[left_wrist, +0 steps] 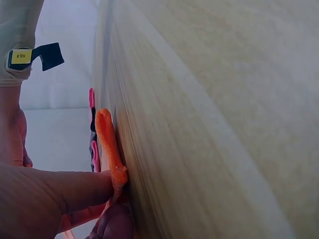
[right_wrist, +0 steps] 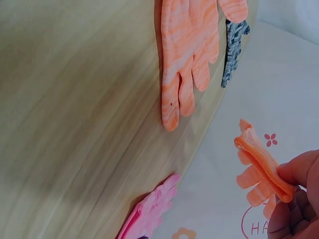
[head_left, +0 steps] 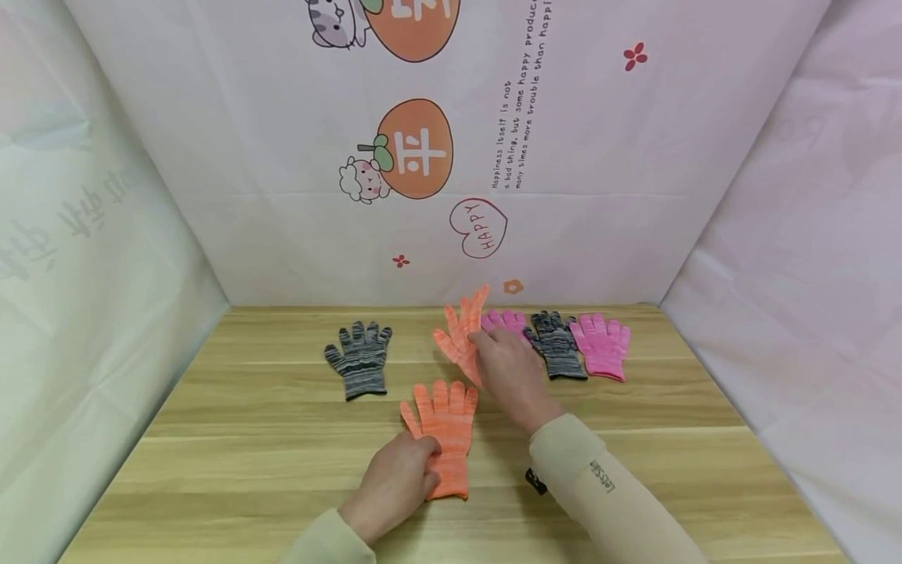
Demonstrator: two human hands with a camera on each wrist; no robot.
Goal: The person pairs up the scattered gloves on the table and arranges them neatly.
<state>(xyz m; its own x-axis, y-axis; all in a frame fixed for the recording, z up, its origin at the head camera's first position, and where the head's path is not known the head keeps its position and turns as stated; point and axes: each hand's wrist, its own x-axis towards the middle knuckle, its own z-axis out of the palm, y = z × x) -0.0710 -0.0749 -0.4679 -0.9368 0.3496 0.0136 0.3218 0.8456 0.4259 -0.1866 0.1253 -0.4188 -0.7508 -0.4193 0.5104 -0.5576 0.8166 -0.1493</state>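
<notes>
Two orange knitted gloves are in the hands. One orange glove (head_left: 449,427) lies palm-flat on the wooden table, fingers pointing away; my left hand (head_left: 396,479) pinches its left edge near the cuff. In the left wrist view, thumb and fingers grip the fold of that orange glove (left_wrist: 107,139). Beyond it, my right hand (head_left: 513,374) holds the other orange glove (head_left: 461,337) raised and tilted above the table. The right wrist view shows the cuff of this raised glove (right_wrist: 264,164) pinched between thumb and fingers, its glove fingers hanging past the cuff.
A grey striped glove (head_left: 362,360) lies at the back left. At the back right lie another grey glove (head_left: 561,348) and a pink glove (head_left: 602,345), with a second pink glove (head_left: 506,319) partly behind my right hand. A printed white cloth (head_left: 282,196) rises behind the table.
</notes>
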